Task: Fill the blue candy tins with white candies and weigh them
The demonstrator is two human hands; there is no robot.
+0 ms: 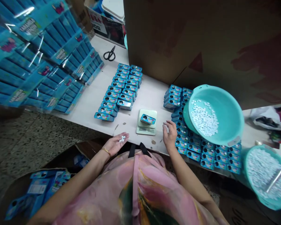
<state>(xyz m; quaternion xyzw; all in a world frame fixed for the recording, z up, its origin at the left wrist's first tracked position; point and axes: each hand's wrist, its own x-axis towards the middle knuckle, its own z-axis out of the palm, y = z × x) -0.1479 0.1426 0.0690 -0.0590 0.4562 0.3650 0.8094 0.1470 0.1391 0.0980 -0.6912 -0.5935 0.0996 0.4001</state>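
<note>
My left hand (117, 143) is palm up at the table's front edge, with several small white candies (122, 139) lying in it. A small blue box (148, 119) rests on a pale scale (146, 130) in front of me. To the right of the scale, my right hand (170, 134) hovers near the boxes, its fingers curled and apart, with nothing visible in it. Blue boxes (118, 84) stand in two rows left of the scale. More blue boxes (193, 147) fill the right side, some with white pieces on top.
A turquoise basin (229, 109) with white candies stands over the right boxes. Another basin (267, 175) holds candies and a metal scoop (274, 180). Black scissors (110, 54) lie at the back left. Wrapped box displays (37, 56) are at left, a large carton (178, 37) behind.
</note>
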